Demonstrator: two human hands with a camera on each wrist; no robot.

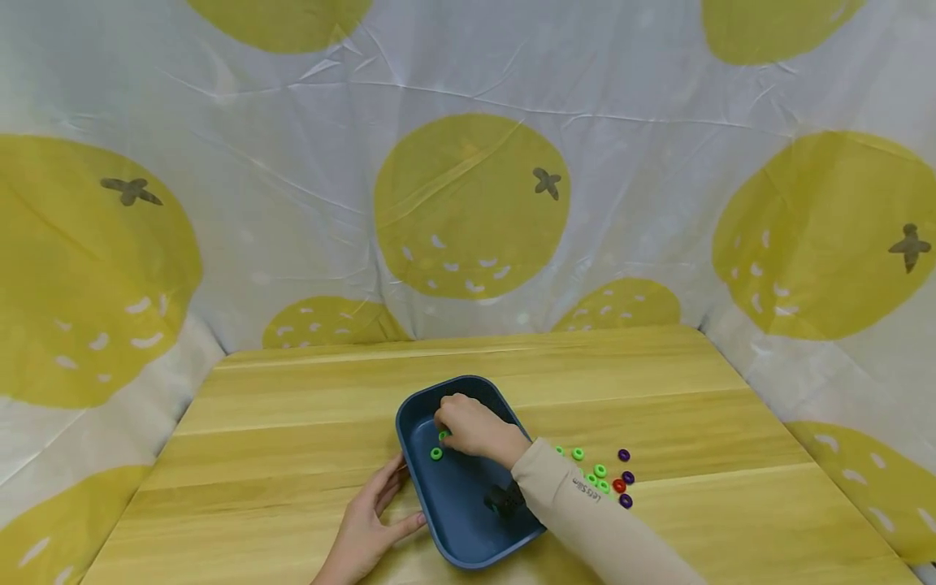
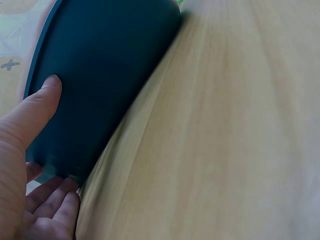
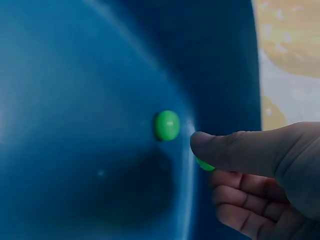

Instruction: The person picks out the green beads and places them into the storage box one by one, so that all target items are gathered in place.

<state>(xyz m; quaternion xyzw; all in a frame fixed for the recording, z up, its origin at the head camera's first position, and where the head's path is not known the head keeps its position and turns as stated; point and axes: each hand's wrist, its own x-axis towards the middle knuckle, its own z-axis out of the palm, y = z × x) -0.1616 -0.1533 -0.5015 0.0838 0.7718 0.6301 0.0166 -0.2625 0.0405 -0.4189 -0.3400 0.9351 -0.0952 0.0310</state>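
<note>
A dark blue rectangular tray (image 1: 468,520) sits at an angle on the wooden table. Inside its far end, my right hand (image 1: 475,426) pinches a small green ring (image 3: 206,165) between thumb and fingers, mostly hidden by the thumb. Another green ring (image 1: 436,453) lies on the tray floor, close to the wall. Against the tray's outer left side rests my left hand (image 1: 373,520); its thumb and fingers are spread and touch the wall, as the left hand (image 2: 37,150) in the left wrist view also shows.
Right of the tray lie several green rings (image 1: 600,470), a red ring (image 1: 619,486) and three purple rings (image 1: 624,455); my right sleeve (image 1: 585,504) passes beside them and may hide others. A fruit-patterned curtain (image 1: 621,203) hangs behind the wooden table (image 1: 278,422).
</note>
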